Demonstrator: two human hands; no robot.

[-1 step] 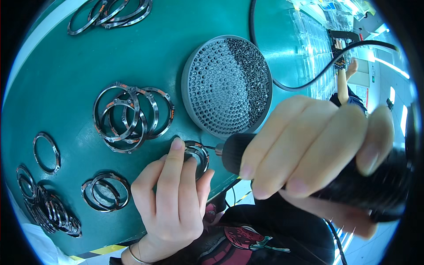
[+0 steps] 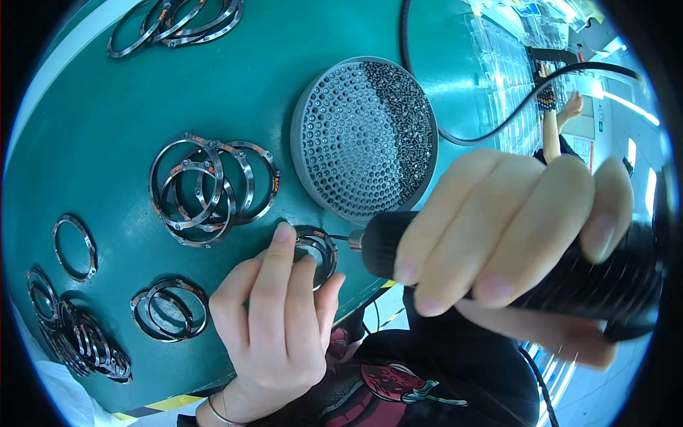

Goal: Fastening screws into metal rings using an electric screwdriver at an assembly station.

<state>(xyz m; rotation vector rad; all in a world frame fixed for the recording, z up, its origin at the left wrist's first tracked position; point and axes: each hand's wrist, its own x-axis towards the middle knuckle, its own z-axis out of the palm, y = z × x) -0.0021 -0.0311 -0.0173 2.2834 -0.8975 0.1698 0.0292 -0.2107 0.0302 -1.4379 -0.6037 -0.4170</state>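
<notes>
My left hand (image 2: 274, 313) grips a small dark metal ring (image 2: 329, 250) at the near edge of the green table, with its fingers over and inside the ring. Part of the ring is hidden beneath those fingers. In my right hand (image 2: 505, 228) is a black electric screwdriver (image 2: 382, 245), held sideways with the fingers wrapped round its body. Its thin bit points left and reaches the ring's outer side; I cannot tell whether it sits in a screw. Just beyond the ring stands a round grey tray (image 2: 299, 153) with many small holes, and tiny dark screws (image 2: 407, 114) heaped along its right side.
Loose metal rings (image 2: 186, 226) overlap left of the tray. Other rings lie at the far left (image 2: 206, 35), a pair (image 2: 199, 302) nearer, and a pile (image 2: 89, 338) at the left edge. A black cable (image 2: 491, 139) curves behind the tray. Another person's arm (image 2: 551, 135) shows at right.
My right hand and the screwdriver have shifted very slightly to the right. My left hand and the ring stay almost where they were.
</notes>
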